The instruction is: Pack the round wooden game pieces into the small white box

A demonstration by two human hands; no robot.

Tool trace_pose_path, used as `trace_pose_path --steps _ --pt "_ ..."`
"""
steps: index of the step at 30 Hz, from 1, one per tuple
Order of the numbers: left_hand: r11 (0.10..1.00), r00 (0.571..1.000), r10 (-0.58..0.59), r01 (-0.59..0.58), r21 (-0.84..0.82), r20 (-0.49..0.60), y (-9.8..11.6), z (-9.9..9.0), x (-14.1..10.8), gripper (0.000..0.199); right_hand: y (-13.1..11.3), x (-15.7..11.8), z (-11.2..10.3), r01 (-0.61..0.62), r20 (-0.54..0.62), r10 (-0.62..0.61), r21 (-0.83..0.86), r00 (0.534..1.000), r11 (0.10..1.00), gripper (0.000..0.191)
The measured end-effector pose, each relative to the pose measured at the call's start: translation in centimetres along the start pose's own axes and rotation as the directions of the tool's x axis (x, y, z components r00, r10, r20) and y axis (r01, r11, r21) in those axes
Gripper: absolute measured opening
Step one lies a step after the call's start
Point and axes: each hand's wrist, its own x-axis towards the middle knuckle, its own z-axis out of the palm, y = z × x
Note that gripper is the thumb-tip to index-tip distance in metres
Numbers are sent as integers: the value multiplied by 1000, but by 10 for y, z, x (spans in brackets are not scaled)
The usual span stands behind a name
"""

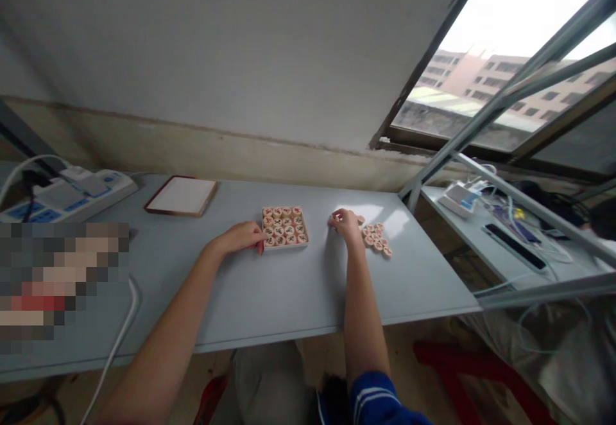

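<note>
Grey desk (269,303), left hand (240,236) touching box (289,246)

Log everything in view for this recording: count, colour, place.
Box: one, pale, mid-desk
Boxed pieces: roughly sixteen visible, pale, red or dark characters
Loose pieces: about a dozen, pale, right of right hand
Panel: one, white, red-brown rim, rear left
Power strips: two, white-blue, one per desk
Cables: several, mostly white, both sides
Desks: two, grey, centre and right
Black slab: one, right desk
Metal frame: one, grey, right
Window: one, upper right
Stool: one, red, lower right
Left hand: one, at box's left edge
Right hand: one, beside loose pieces
Sleeve: one, blue, right arm
</note>
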Motion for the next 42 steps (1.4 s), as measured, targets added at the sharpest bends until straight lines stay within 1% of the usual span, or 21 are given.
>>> trace_pose_path --steps 2,5,7,9,12,16,18,20,22,25,28,31,35,38,42 --pt "1000 1000 13 -13 -8 0 2 5 5 38 -7 0 6 43 -26 -42 30 999 999 18" --pt "1000 999 -9 9 4 -50 4 11 11 38 -24 -2 14 158 -86 -147 142 985 977 21" --pt "999 995 -32 35 31 -92 7 14 12 38 -37 -6 18 259 -124 -236 234 964 937 24" --pt "995 988 -53 65 77 -147 10 16 12 37 -50 -13 20 370 -142 -343 275 929 888 25" --pt "983 967 -49 91 159 -251 15 20 13 35 -64 -22 20 495 -129 -478 212 869 843 25" --pt "965 925 -14 112 239 -379 17 27 20 36 -71 -29 21 565 -87 -558 102 825 819 25" --pt "958 903 -1 124 258 -430 17 30 23 36 -73 -30 25 588 -52 -586 90 808 803 26" --pt "957 891 5 127 259 -454 17 31 25 36 -75 -30 29 603 -21 -603 85 797 794 26" --pt "961 897 3 120 251 -442 16 31 26 36 -76 -30 32 617 -16 -618 81 786 783 26" --pt "964 911 6 104 245 -412 15 29 27 36 -77 -31 32 639 -52 -637 73 769 766 31" --pt "964 912 19 92 249 -410 12 27 28 37 -74 -30 29 620 -72 -616 54 784 783 33" --pt "966 914 32 75 246 -405 10 28 28 37 -71 -29 26 596 -41 -596 -7 802 803 27" --pt "970 911 43 61 237 -410 9 29 28 37 -70 -29 27 606 7 -608 -76 794 792 30" --pt "967 909 36 73 243 -416 9 29 29 38 -70 -31 28 609 4 -610 -77 792 790 35" --pt "964 905 48 68 257 -422 7 29 29 43 -72 -31 25 586 -18 -587 -45 809 809 34"
